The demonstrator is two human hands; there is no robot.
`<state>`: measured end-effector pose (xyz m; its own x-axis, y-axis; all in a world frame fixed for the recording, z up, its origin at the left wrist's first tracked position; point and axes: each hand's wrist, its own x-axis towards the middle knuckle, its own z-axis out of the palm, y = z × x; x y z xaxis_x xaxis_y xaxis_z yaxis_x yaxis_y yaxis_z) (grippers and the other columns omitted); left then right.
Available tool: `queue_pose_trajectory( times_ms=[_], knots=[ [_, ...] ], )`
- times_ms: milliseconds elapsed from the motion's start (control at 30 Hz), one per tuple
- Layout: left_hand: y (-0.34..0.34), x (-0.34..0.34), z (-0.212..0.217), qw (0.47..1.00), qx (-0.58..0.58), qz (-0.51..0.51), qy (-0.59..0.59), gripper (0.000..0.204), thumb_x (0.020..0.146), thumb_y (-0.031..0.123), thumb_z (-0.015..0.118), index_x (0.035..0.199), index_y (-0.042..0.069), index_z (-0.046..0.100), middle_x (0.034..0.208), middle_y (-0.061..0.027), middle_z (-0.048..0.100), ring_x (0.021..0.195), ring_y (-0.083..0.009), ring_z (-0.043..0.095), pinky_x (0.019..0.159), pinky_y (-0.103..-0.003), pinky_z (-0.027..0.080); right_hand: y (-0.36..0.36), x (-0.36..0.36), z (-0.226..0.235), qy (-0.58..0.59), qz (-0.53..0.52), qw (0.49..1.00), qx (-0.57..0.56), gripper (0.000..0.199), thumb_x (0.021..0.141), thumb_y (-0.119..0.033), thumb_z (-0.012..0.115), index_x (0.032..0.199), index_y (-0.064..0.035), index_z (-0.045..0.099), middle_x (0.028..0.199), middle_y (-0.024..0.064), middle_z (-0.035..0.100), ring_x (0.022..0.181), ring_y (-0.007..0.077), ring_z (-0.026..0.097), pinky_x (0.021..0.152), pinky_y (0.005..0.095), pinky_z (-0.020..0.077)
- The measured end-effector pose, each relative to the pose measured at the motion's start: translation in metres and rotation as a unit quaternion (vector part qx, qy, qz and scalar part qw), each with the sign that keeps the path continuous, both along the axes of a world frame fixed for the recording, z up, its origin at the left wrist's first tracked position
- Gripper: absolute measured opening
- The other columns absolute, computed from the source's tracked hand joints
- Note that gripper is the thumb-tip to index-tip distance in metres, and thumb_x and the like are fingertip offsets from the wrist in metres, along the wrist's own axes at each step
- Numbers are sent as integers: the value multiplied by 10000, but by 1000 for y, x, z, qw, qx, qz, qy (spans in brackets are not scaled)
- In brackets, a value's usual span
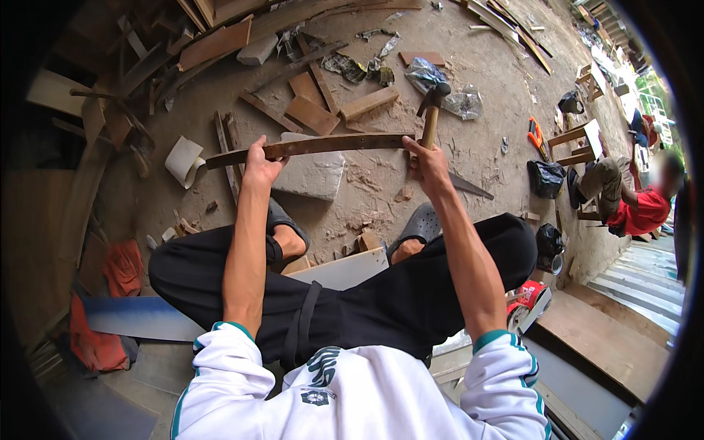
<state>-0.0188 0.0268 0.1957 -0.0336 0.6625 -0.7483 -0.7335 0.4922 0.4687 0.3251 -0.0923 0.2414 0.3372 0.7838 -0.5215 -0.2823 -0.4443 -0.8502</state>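
A long, narrow wooden strip (337, 144) spans the space in front of me, held off the ground above a pale concrete block (314, 176). My left hand (262, 165) is closed around the strip near its left end, thumb on top. My right hand (428, 165) grips a claw hammer (430, 126) by its wooden handle, head pointing up and away. The thumb of that hand also touches the strip's right end. Some fingers of the right hand are hidden behind the handle. Just beyond this hand, a saw blade (471, 188) lies on the dirt.
Wood offcuts (312, 115) and clear plastic bags (463, 103) litter the ground ahead. A white curled piece (185, 161) lies to the left. On the right are a black bag (546, 179), an orange-handled tool (536, 133), a small stool (576, 143) and a seated person in red (642, 214).
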Motion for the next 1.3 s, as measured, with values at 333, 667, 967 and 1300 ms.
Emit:
queue_pose_trajectory(
  times_ms=[333,667,967,1300],
  knots=[
    [-31,-29,-104,772,6,-445,453,690,858,543,689,1319,46,560,1280,-164,595,1024,-351,627,834,-512,545,-27,-39,-155,110,-149,976,-111,291,835,-257,826,903,-39,644,644,-15,536,471,85,433,403,254,421],
    [0,16,-137,292,385,-529,697,731,876,593,626,1474,214,446,1562,-157,306,1457,-339,253,1193,-507,175,-19,-36,-187,28,-82,985,-147,339,837,-319,823,893,-74,595,583,-15,492,426,101,459,378,271,356],
    [29,20,-170,152,496,-570,637,477,918,363,650,1359,209,555,1075,-72,583,1033,-269,559,831,-421,452,-5,-5,-206,-221,-41,959,-171,432,896,-444,737,828,-42,594,590,1,505,430,105,458,387,289,351],
    [4,22,-183,272,464,-504,676,491,945,436,580,1372,195,558,1265,-128,523,1224,-292,462,1039,-473,327,-57,-41,-169,-212,6,974,-75,310,1000,-317,616,1010,-8,607,829,35,644,692,134,633,620,273,504]
  ],
)
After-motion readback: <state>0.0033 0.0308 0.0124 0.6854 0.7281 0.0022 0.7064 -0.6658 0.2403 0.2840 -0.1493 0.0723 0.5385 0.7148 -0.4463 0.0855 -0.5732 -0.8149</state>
